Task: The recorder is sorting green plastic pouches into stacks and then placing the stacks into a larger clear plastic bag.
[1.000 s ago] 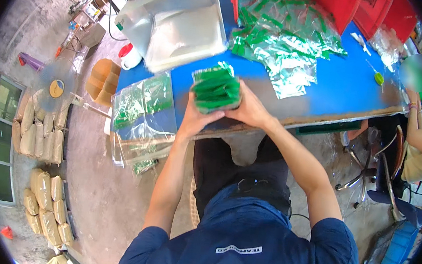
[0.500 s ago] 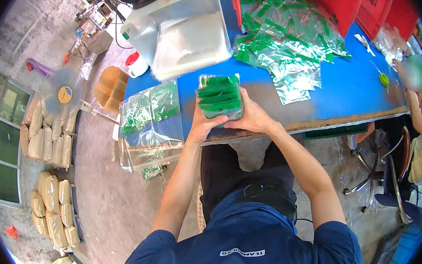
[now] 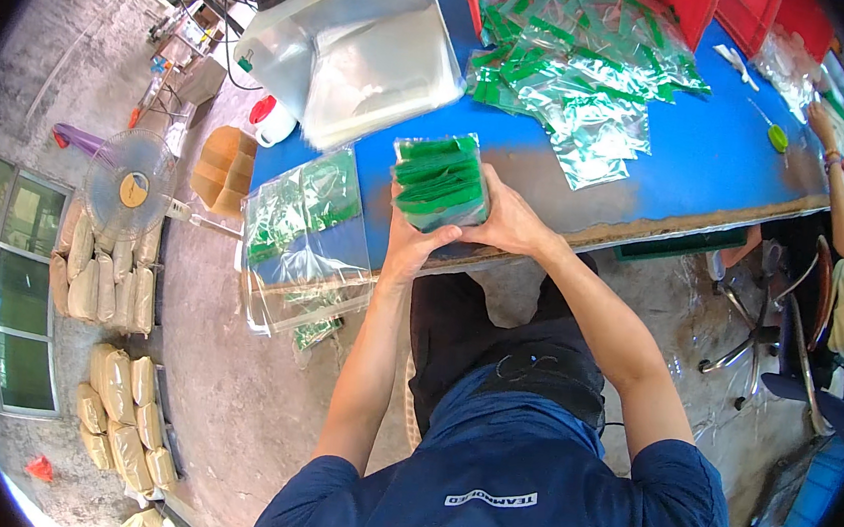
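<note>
Blue tabletop (image 3: pixel 712 158) spreads before me; at its near edge both my left hand (image 3: pixel 411 246) and right hand (image 3: pixel 512 221) clamp fingers around a stack of green-filled clear bags (image 3: pixel 439 181). It looks light, soft and slippery, best squeezed at its sides.

green pkt stack (image 3: pixel 439 182) (held) | clear-green bags (image 3: pixel 570 66) behind, on table

A single head-worn fisheye view looks steeply down from above the person's shoulders, facing forward over the blue tabletop (image 3: pixel 691 167). The near edge of the tabletop sits close, mid-frame; the concrete floor (image 3: pixel 221 376) spreads left and below. Straight edges bow toward the dark circular rim. No second view overlaps it.
</note>
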Motion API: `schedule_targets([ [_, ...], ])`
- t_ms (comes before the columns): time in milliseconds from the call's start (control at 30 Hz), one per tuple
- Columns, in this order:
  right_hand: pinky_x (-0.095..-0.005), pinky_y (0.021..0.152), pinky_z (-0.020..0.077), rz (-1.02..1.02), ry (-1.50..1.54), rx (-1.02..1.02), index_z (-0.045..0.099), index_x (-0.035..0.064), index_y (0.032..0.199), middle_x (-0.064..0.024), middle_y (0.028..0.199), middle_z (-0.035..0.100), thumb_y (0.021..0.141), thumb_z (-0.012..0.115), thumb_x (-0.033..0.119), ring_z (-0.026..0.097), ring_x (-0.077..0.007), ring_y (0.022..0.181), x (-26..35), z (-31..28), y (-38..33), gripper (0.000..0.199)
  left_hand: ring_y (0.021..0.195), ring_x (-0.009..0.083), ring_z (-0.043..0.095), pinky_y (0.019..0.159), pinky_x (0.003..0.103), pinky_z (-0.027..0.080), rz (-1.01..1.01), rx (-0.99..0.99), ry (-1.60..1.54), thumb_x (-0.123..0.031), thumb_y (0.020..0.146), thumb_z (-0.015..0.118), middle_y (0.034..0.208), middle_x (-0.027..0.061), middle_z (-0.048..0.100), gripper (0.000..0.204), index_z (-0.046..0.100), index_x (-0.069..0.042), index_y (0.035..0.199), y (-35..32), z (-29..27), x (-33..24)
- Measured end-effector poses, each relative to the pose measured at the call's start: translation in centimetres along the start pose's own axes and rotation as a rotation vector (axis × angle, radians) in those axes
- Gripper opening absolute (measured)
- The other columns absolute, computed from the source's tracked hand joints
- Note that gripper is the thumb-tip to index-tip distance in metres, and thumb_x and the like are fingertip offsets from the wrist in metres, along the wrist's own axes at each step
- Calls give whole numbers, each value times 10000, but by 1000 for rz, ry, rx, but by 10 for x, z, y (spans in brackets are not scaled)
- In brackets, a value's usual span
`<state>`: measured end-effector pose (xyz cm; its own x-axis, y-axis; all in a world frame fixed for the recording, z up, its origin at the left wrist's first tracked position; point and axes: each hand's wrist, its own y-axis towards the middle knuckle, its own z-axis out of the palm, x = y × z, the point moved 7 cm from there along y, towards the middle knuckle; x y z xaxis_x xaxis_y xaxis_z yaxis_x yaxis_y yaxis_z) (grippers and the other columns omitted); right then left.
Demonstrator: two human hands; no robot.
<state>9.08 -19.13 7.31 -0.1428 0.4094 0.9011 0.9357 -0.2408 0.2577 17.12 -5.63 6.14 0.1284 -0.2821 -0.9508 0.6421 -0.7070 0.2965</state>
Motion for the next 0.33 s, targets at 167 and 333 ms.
schedule_targets([
  [167,-485,924,488,5,-23,-50,382,53,1331,-271,1176,621,715,843,272,581,-460,1132,-4,-6,-1,800,1364,268,412,1118,416,327,72,-119,-485,-242,895,698,1507,166,373,921,104,-93,1583,15,-17,-31],
  [333,-493,941,480,25,15,-19,368,79,1367,-248,1201,623,740,833,265,583,-435,1160,-2,-3,-4,802,1467,300,266,1198,418,165,32,174,717,-482,834,747,1555,210,316,1021,162,-83,1570,71,13,-87],
])
